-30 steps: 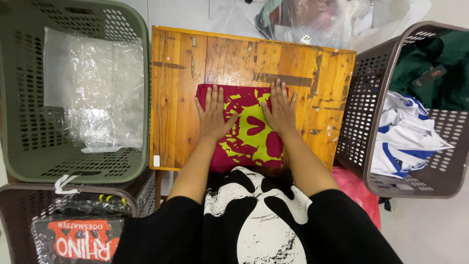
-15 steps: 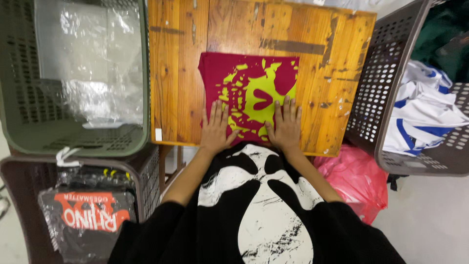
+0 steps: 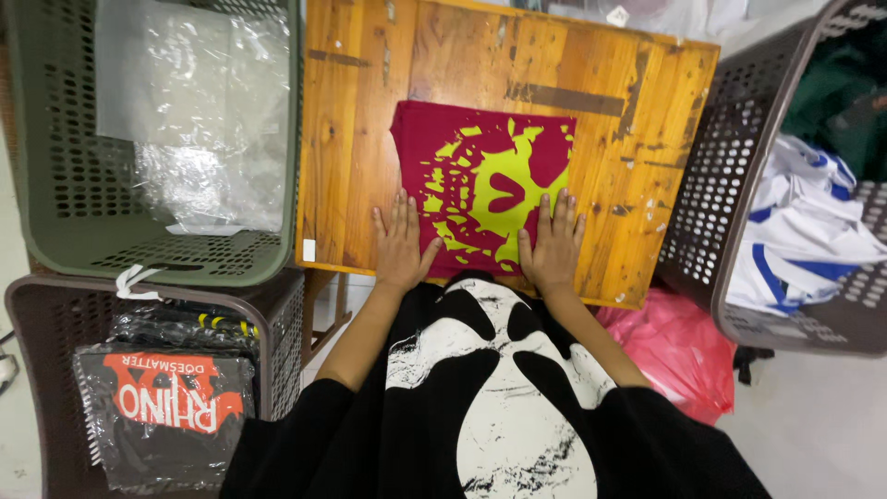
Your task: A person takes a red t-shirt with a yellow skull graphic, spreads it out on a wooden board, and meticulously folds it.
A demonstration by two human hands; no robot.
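Wooden table (image 3: 351, 139), folded maroon shirt (image 3: 480, 185) w/ yellow-green print lying flat near its front edge.
L hand (image 3: 399, 245) + R hand (image 3: 551, 248) both flat, fingers spread, palms down on shirt's front corners. Green basket (image 3: 55, 185) left of table, brown basket (image 3: 711, 185) right.

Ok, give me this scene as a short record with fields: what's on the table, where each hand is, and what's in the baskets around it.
surface: wooden table
garment: folded dark red shirt with a yellow-green print, lying flat
left hand: palm down on the shirt's near left edge
right hand: palm down on the shirt's near right edge
left: green basket with clear plastic bags
near left: brown basket with bagged dark shirts
right: brown basket with white and blue clothing
below table: pink bag
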